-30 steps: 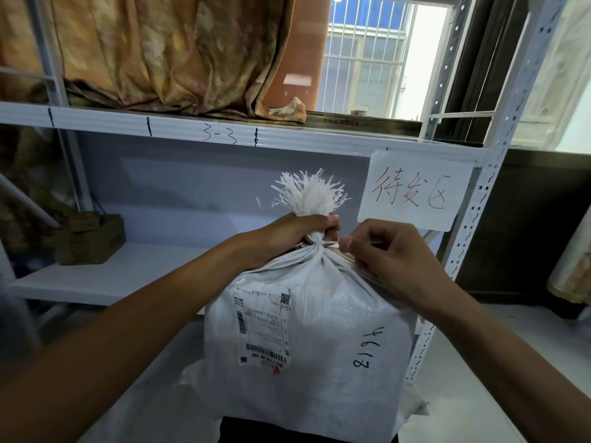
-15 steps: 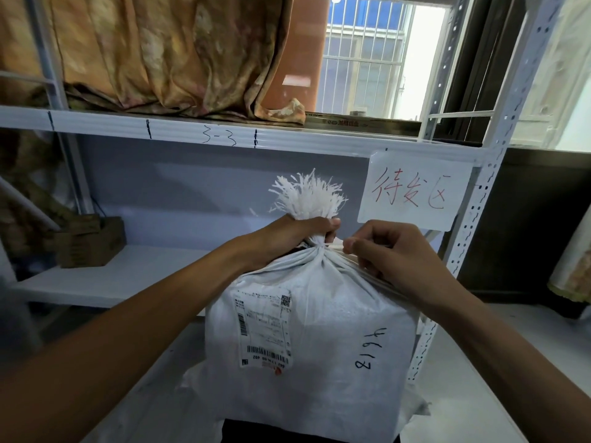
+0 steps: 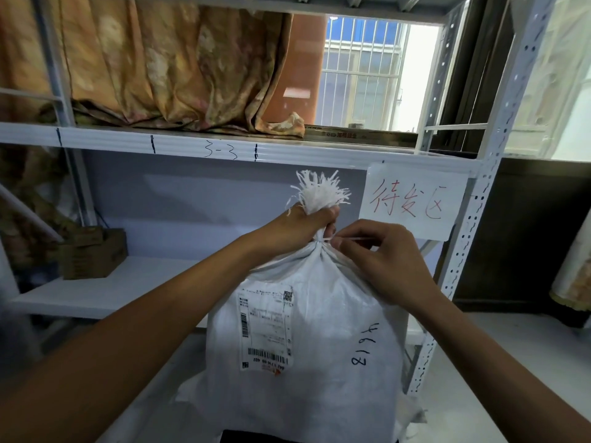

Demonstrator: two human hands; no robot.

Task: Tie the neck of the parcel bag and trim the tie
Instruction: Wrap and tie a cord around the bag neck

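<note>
Status: you have the parcel bag (image 3: 307,346) upright in front of the shelving unit (image 3: 460,251), its neck gathered into a tight bunch. Your left hand (image 3: 300,225) is clamped around that neck just under the frayed tuft (image 3: 319,195) of woven strands that sticks out above your fist. A thin white tie (image 3: 348,239) circles the neck directly below the left hand; its free tail runs out level toward the right.

Your right hand (image 3: 383,260) has thumb and fingertips pinched together on that tail, close beside the neck.

Judgement: the tie is on and looks cinched or nearly so. Whether it is fully locked cannot be told from here. Trimming is not done: the tail is uncut, and no cutting tool is in view.

Count:
- parcel bag: 1, with one printed label (image 3: 267,327) on its front face and handwritten digits toward its right edge
- tie: 1
- hands on the neck: 2
- paper sign (image 3: 412,199) on the shelf edge: 1
- cardboard box (image 3: 92,252) at the left end of the lower shelf: 1
</note>
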